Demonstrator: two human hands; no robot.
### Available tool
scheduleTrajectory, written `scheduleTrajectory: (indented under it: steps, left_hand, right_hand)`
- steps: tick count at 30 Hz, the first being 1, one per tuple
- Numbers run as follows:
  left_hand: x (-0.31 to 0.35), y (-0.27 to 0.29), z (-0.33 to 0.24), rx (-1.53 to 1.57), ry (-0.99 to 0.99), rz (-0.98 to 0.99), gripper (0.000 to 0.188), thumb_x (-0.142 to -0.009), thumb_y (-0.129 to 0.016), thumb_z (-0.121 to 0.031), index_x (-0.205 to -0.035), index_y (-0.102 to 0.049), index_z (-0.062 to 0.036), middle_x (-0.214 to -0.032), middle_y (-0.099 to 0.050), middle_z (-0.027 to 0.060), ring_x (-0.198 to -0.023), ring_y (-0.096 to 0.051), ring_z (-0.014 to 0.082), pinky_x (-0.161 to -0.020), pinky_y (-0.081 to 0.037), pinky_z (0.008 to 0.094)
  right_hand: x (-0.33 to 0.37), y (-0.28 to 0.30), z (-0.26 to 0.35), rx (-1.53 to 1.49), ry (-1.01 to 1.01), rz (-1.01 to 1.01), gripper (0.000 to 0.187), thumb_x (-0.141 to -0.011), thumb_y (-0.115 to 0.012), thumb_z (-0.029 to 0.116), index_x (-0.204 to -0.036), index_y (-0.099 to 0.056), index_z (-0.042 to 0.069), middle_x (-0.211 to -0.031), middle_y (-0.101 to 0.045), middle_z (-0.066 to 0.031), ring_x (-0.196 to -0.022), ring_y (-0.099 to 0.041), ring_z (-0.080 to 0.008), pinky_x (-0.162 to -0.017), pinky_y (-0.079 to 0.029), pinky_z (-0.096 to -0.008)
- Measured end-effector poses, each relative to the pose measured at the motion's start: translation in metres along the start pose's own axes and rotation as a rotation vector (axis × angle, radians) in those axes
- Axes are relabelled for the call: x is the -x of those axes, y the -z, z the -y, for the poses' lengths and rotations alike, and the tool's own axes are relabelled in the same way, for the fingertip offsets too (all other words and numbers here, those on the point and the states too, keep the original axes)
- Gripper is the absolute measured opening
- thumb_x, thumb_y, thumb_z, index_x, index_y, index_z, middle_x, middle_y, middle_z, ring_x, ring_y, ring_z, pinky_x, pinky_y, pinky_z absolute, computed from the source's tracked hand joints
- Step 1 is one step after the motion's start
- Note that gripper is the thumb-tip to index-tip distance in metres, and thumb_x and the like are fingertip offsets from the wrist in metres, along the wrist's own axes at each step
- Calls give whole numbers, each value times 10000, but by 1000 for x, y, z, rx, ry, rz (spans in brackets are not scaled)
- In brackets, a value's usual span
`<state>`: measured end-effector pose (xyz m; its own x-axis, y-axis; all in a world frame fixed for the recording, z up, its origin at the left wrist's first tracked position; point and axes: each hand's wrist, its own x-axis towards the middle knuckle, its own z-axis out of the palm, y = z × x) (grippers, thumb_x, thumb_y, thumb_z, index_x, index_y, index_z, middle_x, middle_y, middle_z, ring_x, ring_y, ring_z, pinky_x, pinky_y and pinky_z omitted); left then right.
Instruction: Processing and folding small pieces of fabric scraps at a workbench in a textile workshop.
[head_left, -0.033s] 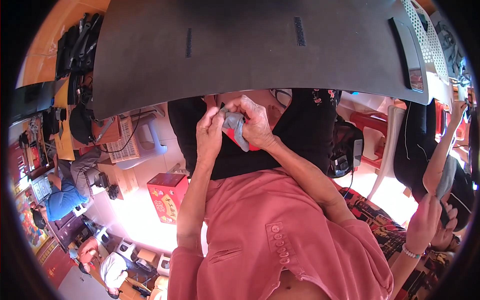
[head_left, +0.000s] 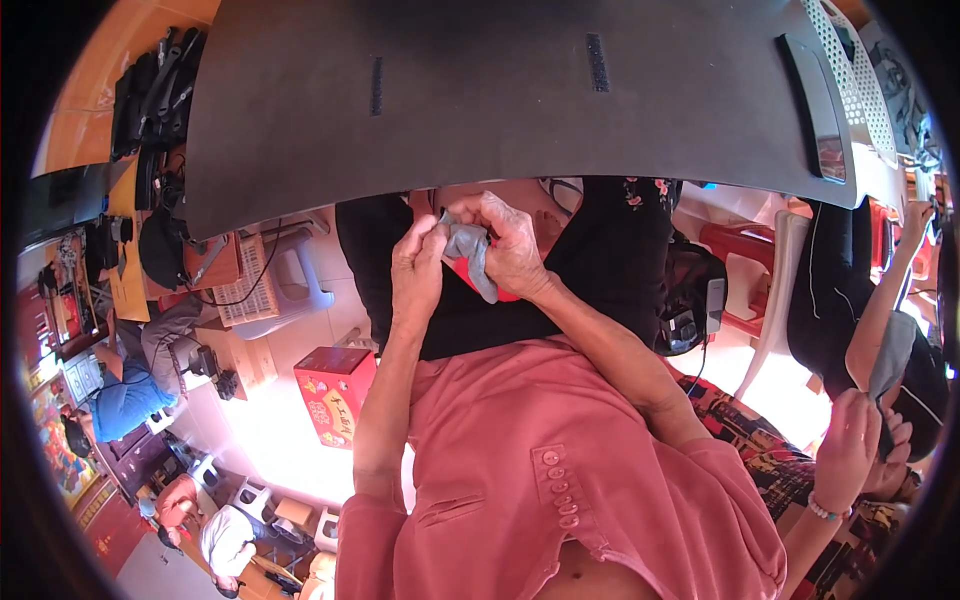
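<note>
Over my lap, just below the table edge, I hold a small limp grey cloth (head_left: 470, 246) between both hands. My left hand (head_left: 418, 268) pinches its upper left end, with thumb and fingertips together. Curled over its top and right side is my right hand (head_left: 513, 248), fingers bent inward. The cloth's lower end droops free between the hands. What the fingertips do inside the folds is hidden. Something red (head_left: 505, 295) shows behind the cloth, partly covered by it and my right hand.
A dark table (head_left: 480, 110) spans the front, with a black flat device (head_left: 815, 110) at its right. A red box (head_left: 337, 395) stands on the floor at left. At right, a person's hand (head_left: 848, 450) works with a grey cloth (head_left: 893, 355). Stools and more people are farther left.
My hands and the cloth stay almost still. The hands of the person at right have shifted slightly with their grey cloth.
</note>
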<state>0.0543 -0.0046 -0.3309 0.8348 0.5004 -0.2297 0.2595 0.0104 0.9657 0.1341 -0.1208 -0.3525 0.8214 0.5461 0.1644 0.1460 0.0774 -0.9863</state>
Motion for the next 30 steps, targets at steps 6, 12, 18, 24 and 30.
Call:
scheduleTrajectory:
  steps: [6, 12, 18, 24, 30]
  left_hand:
    - [8, -13, 3, 178, -44, -60, 164, -937, -517, -157, -906, -596, -17, -753, -537, -43, -691, -459, 34, -592, -384, 199]
    - [9, -12, -9, 63, 78, -237, 159, -899, -565, -184, -914, -563, -25, -759, -554, -9, -700, -519, 90, -628, -419, 231]
    - [10, -9, -16, -365, -152, 113, 193, -854, -615, -152, -854, -529, 20, -641, -545, 89, -558, -493, 141, -545, -431, 310]
    - [1, -13, -9, -241, -14, 146, 154, -845, -563, -106, -764, -515, 16, -600, -479, 75, -539, -424, 110, -510, -378, 292]
    - [12, -15, -11, -221, -69, 247, 97, -831, -539, -48, -770, -498, 14, -599, -429, 21, -568, -386, 77, -512, -345, 261]
  right_hand:
    - [-1, 0, 4, 106, 93, -40, 273, -693, -731, -17, -919, -579, -2, -848, -616, -77, -733, -596, -136, -658, -490, -271]
    - [-1, -4, -7, 53, 53, -80, 227, -690, -707, -20, -836, -536, 16, -814, -592, -75, -716, -576, -153, -634, -481, -289]
    - [-1, -1, -5, 174, 138, -115, 262, -624, -595, -100, -810, -468, 35, -762, -527, -129, -676, -564, -329, -590, -465, -373]
    - [-3, 9, -10, 325, 169, -92, 270, -617, -601, -88, -845, -509, 24, -772, -547, -143, -712, -591, -334, -597, -480, -376]
    - [-3, 9, -4, 184, -22, -121, 299, -630, -623, -77, -918, -601, -1, -855, -618, -133, -766, -631, -284, -643, -505, -338]
